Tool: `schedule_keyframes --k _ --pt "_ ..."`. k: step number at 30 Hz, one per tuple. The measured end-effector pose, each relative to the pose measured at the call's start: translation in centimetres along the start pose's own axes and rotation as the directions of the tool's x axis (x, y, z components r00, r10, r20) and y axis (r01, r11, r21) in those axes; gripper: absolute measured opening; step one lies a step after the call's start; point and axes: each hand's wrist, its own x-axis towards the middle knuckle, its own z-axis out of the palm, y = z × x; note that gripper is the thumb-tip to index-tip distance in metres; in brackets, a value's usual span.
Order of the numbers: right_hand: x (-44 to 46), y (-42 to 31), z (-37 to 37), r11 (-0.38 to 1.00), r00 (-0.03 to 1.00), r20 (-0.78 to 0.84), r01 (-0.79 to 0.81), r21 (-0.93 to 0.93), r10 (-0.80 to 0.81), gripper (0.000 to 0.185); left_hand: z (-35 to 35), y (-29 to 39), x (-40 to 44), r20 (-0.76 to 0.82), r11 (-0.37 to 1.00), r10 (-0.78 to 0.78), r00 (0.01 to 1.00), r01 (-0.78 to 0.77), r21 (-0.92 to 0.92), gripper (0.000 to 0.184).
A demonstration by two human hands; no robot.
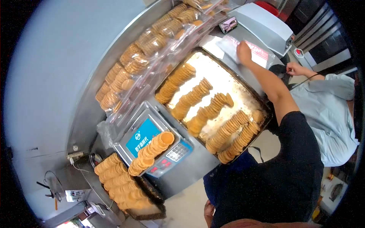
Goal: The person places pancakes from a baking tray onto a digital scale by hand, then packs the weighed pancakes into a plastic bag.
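Observation:
My right hand (244,53) reaches to a stack of clear zip bags (262,55) beyond the tray and is closed at their edge, seemingly pinching the top one. My left hand (208,211) hangs low by my side, partly hidden by my dark clothing; its fingers do not show clearly. Between my arms lies a baking tray (243,89) with several rows of round thin biscuits (192,98). A digital scale (146,133) stands left of the tray, with a row of biscuits (151,153) lying across its platform.
Filled clear bags of biscuits (133,57) line the wall side. A second tray of biscuits (121,182) sits beyond the scale. A phone (228,24) and a white machine (262,26) are near the bags. A co-worker in a light shirt (323,110) stands at the right.

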Motion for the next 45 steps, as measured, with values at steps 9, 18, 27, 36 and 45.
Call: schedule_keyframes --k 9,18,27,36,45 --pt "7.7 7.6 1.9 0.459 0.856 0.382 0.511 -0.727 -0.348 0.059 1.1 -5.9 0.7 0.065 0.943 0.171 0.983 -0.182 0.278 0.046" --pt "-8.4 -20.9 -16.9 0.737 0.963 -0.162 0.270 0.619 -0.216 0.055 2.3 -7.9 9.4 -0.292 0.797 0.411 0.864 -0.496 -0.345 0.017" --pt "-39.7 -29.3 -22.4 0.558 0.688 0.387 0.031 0.830 -0.614 0.031 3.9 -13.0 14.4 -0.211 0.828 0.127 0.969 -0.221 -0.516 0.034" --pt "-51.6 -30.3 -26.0 0.643 -0.135 0.667 -0.459 0.613 -0.733 0.018 5.8 -12.7 6.4 -0.156 0.939 -0.081 0.984 0.023 -0.342 0.046" --pt "-49.5 -35.9 -26.4 0.660 -0.369 0.555 -0.300 0.688 -0.746 0.014 13.5 -14.6 5.8 -0.176 0.810 -0.403 0.898 0.261 -0.524 0.033"
